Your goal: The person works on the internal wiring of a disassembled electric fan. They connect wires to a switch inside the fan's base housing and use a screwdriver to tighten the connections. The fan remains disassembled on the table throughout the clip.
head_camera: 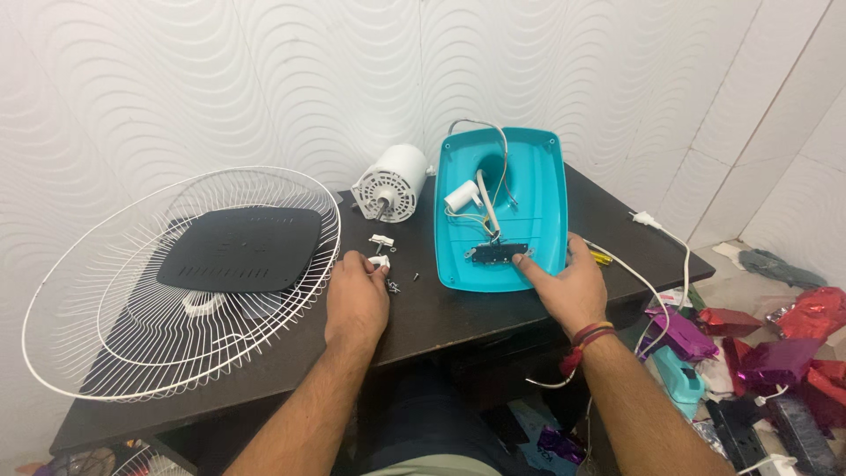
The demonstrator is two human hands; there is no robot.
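Both forearms are seen nearest the camera, reaching onto a dark surface (pixel 458 308). By the left hand (pixel 357 295) a small white clip-like part (pixel 379 262) is pinched at the fingertips, the fingers curled closed around it; loose screws (pixel 397 284) are scattered just beside it, and a second white part (pixel 382 240) lies a little beyond. The right hand (pixel 568 286) is laid half open on the near rim of a turquoise fan base shell (pixel 542 189), turned hollow side up, the forefinger stretched toward a black switch strip (pixel 498 253) inside. Within the shell are also held a white capacitor (pixel 460 196) and a bundle of wires (pixel 495 176). Behind, against the wall, a white motor (pixel 390 182) is set. At the left, a white wire fan guard (pixel 79 291) overhangs the surface's edge, with a black base plate (pixel 238 249) lying in it. A white power cord (pixel 665 264) is trailed off the right edge, past crumpled foil wrappers (pixel 811 313) on the floor.
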